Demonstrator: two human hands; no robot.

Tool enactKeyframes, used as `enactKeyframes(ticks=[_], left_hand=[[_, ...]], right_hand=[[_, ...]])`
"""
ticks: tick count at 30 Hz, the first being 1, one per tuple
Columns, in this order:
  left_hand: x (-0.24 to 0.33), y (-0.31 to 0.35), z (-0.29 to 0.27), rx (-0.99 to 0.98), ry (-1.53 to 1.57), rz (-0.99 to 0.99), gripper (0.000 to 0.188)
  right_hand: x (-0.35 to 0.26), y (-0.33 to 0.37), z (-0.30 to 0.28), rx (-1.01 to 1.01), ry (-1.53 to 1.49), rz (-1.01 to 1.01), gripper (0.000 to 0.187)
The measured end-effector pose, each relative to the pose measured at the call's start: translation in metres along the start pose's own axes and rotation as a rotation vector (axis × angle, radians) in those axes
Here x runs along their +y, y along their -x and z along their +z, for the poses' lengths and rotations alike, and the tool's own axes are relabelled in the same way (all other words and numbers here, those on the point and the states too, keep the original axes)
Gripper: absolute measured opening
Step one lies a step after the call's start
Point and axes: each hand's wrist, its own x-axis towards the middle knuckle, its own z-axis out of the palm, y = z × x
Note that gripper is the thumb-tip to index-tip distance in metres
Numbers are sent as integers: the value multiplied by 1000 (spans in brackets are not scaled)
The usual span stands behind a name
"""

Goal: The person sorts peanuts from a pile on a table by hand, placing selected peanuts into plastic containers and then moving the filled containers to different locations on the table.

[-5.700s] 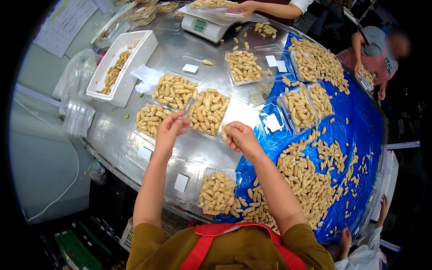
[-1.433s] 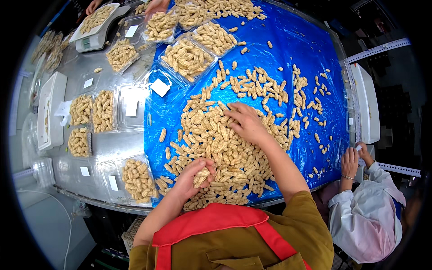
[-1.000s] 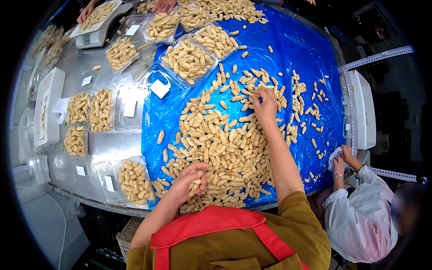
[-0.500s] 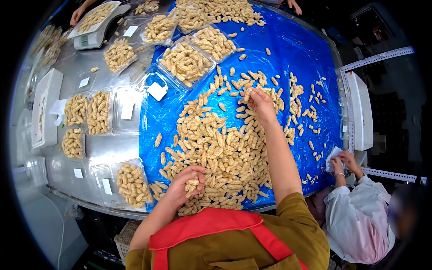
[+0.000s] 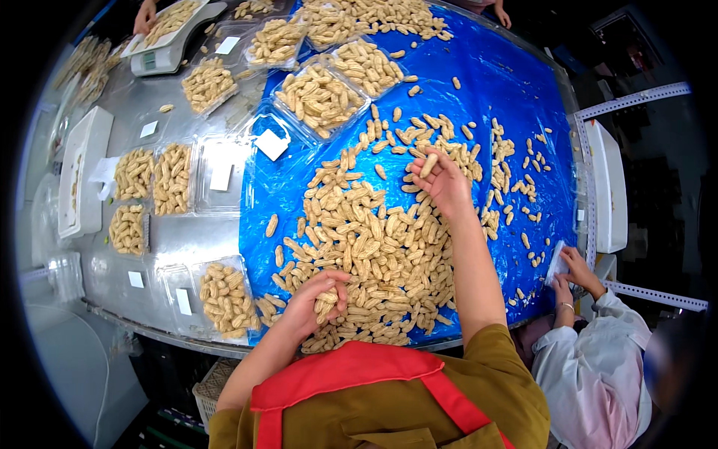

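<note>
Unshelled peanuts (image 5: pixel 374 247) lie in a broad heap on a blue plastic sheet (image 5: pixel 523 75), directly in front of me. At the heap's near left side my left hand (image 5: pixel 313 303) is curled around several peanuts (image 5: pixel 326 305). Farther out, over the heap's far right part, my right hand (image 5: pixel 450 191) is turned with its palm partly up. It holds a single peanut (image 5: pixel 428 165) at its fingers. A clear plastic box (image 5: pixel 228 299) filled with peanuts stands left of my left hand, its lid folded open with a white card on it.
More filled clear boxes (image 5: pixel 318 101) stand at the far left of the sheet and on the metal table (image 5: pixel 168 247). A scale (image 5: pixel 161 52) with peanuts stands at the back left, beside another person's hand. White trays (image 5: pixel 82 176) flank the table. A person in pale sleeves (image 5: pixel 591 352) handles something white at right.
My right hand has drawn slightly back and rolled its palm upward, with the peanut now showing at its fingers. My left hand stays curled around its peanuts. The view has shifted slightly.
</note>
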Motion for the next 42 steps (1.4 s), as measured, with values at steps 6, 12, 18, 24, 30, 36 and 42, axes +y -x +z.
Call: enactKeyframes(ticks=[6,12,18,24,30,36,42], left_hand=[[-2,0,-2,13,8,-5,27],[0,1,0,32,1,1,27],[2,4,-1,63,11,20,28],[2,-4,1,76,101,-57,37],[5,-8,1,73,263,-59,40],[-5,-6,-14,20,177,-3,34],[0,1,-14,13,209,-4,32]], right_hand=[[16,13,45,-26,1053,25,29],[33,-3,84,-104,1778,17,23],[12,-15,49,45,1012,28,20],[31,46,66,-425,218,76,16],[55,67,91,-328,803,-118,27],[66,7,80,24,1426,-384,23],[25,-21,48,165,305,-69,27]])
